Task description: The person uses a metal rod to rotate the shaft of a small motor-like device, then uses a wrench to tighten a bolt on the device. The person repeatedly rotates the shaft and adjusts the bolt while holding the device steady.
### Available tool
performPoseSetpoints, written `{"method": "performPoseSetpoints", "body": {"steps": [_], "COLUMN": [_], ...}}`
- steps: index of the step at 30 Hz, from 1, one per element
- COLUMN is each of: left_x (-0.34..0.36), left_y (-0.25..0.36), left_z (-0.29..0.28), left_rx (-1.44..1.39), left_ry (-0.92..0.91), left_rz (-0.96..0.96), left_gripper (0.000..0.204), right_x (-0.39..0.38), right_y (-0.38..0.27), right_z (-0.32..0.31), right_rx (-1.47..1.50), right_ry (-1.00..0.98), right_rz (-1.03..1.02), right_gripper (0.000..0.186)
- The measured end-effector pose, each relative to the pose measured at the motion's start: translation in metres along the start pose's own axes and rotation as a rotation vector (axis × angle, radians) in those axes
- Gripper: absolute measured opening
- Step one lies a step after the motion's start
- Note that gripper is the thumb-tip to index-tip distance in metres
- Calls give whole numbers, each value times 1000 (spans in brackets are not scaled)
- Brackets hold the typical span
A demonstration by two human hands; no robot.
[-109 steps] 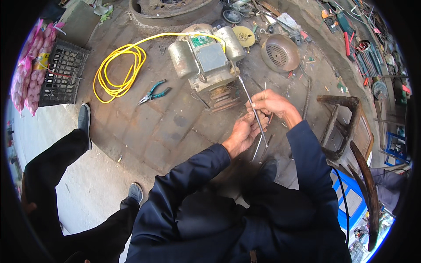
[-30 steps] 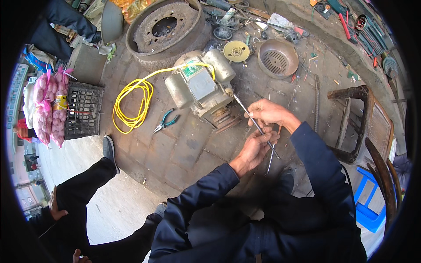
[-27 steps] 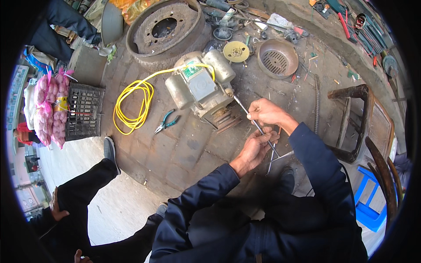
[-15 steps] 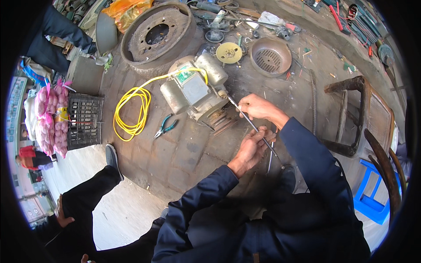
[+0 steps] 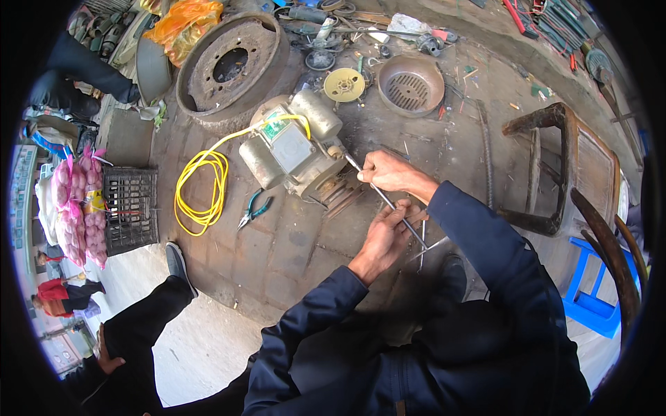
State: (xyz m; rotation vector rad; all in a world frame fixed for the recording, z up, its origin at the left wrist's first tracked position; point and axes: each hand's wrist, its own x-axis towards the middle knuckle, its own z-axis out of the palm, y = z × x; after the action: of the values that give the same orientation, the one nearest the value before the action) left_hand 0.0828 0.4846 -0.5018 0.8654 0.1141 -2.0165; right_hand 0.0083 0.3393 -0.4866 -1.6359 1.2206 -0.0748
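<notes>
i have the right hand (image 5: 395, 172) pinched round the upper part of a long metal rod (image 5: 385, 200), and the left hand (image 5: 383, 239) with its fingers curled about the same rod further down. the rod slants, its upper end meeting a small rounded fitting (image 5: 336, 150) on the near right side of the old motor (image 5: 291, 149).

what has just changed is the bent leg (image 5: 438, 244) at the rod's low end: half a second ago it was hard to make out, now it sticks out to the right. i read that as the rod being turned between the fingers while its tip sits against the motor; whether that loosens or tightens anything i can't tell.

the motor itself sits on the brick ground just beyond the hands, the yellow cable (image 5: 202, 197) running from it to a loose coil. a thinner rod (image 5: 423, 239) shows by the left fingers; held or not, i can't say. the pliers (image 5: 255, 209) lie untouched left of the motor, jaws parted.
</notes>
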Motion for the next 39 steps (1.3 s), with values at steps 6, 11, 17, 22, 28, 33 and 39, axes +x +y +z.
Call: {"method": "performPoseSetpoints", "body": {"steps": [6,11,17,22,28,33,39], "left_x": [-4,-2,-1,3,6,8,-6], "left_y": [0,1,-2,-5,-11,-21,-37], "left_z": [-6,-7,-10,-16,-25,-32,-41], "left_rx": [26,42,90,93,157,207,485], "left_ry": [4,18,42,37,82,55,81], "left_rz": [4,11,-5,-21,-35,-49,-160], "left_gripper": [21,20,19,19,21,22,26], "right_x": [2,13,21,31,46,43,28], "right_y": [7,10,18,18,13,15,48], "right_z": [0,10,18,23,24,20,-8], "right_rx": [5,181,182,335,513,363,609], "right_ry": [95,88,56,108,128,115,221], "right_rz": [-37,-118,-101,-110,-122,-79,95], "right_gripper": [49,39,29,34,35,26,21]}}
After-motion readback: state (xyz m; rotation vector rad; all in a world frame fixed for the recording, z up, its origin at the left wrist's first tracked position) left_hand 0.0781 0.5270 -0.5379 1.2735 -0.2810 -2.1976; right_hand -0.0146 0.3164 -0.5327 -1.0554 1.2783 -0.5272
